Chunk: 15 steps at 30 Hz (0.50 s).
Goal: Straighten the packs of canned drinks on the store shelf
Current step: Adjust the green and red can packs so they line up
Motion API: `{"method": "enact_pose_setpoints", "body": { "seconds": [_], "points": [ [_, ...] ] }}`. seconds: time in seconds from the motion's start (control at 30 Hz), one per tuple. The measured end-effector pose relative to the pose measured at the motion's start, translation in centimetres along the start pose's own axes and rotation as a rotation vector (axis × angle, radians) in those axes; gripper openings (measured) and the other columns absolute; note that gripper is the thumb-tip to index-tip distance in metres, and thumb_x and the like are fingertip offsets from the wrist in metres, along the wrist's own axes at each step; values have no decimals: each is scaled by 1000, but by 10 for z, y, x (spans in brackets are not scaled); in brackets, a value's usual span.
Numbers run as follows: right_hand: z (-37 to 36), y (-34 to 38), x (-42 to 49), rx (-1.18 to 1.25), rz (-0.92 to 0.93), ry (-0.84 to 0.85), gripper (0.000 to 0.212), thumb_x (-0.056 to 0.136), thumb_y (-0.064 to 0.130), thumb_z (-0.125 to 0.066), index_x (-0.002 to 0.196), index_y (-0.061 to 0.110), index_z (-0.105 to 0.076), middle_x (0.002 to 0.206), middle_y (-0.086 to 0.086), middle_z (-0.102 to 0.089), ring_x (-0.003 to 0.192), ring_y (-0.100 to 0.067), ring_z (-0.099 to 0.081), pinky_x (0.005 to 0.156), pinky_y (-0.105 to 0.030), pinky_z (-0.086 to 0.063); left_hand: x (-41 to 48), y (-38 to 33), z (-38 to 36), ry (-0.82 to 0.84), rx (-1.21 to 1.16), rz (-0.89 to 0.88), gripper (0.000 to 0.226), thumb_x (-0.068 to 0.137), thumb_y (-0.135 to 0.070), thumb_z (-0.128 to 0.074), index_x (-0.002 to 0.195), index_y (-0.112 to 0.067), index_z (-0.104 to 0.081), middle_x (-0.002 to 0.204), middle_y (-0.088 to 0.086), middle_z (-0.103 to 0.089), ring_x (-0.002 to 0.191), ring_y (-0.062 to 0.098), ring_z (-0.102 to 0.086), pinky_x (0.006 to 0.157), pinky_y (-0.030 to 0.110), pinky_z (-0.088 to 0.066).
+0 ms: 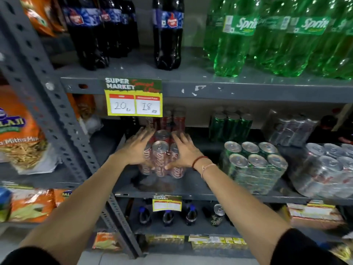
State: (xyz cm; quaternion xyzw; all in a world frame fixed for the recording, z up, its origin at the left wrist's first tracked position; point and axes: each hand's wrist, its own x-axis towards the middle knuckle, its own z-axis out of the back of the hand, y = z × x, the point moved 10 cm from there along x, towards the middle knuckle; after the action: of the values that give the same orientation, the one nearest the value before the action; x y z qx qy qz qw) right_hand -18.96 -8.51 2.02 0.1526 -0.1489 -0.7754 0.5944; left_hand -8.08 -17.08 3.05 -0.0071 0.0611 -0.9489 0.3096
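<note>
Standing at a grey shelf (pixel 210 190), person reaching in with both arms. Red can pack (pixel 162 159) sits mid-shelf; green can pack (pixel 254 167) at its 3 o'clock, silver can pack (pixel 328 169) beyond that. Left hand (pixel 136 148) flat on the red pack's 9 o'clock side, right hand (pixel 184 152) on its 3 o'clock side. Both hands spread open, pressing, fingers not curled round anything. Price tag (pixel 133 97) at 12 o'clock.

At frame centre, the left hand (pixel 134 148) and right hand (pixel 184 153) press flat against a red can pack (pixel 162 159) on the grey shelf (pixel 191 190).
</note>
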Motion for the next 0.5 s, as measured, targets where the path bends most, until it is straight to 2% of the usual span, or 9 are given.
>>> {"method": "enact_pose_setpoints", "body": {
  "seconds": [0.1,0.27,0.5],
  "points": [
    [-3,-1,9,-28,-49,2,122,60,44,-84,150,23,-4,159,-10,-3,144,-43,0,110,-58,-26,8,-1,-3,46,-2,-41,132,55,-58,-80,150,-18,2,160,4,7,146,21,10,115,43,-2],
    [1,6,9,-78,-18,-64,115,63,39,-83,150,16,-11,157,-16,-12,140,-40,-19,115,-40,-18,15,-1,-9,3,-44,-44,131,53,-59,-80,149,-20,1,160,6,5,146,24,9,119,40,-5],
    [3,9,1,-91,9,-57,110,66,35,-82,150,17,-13,158,-14,-10,140,-39,-23,114,-38,-20,7,-1,-14,4,-73,-19,135,51,-53,-84,149,-20,3,160,3,8,146,22,11,120,39,-3]
  ]
}}
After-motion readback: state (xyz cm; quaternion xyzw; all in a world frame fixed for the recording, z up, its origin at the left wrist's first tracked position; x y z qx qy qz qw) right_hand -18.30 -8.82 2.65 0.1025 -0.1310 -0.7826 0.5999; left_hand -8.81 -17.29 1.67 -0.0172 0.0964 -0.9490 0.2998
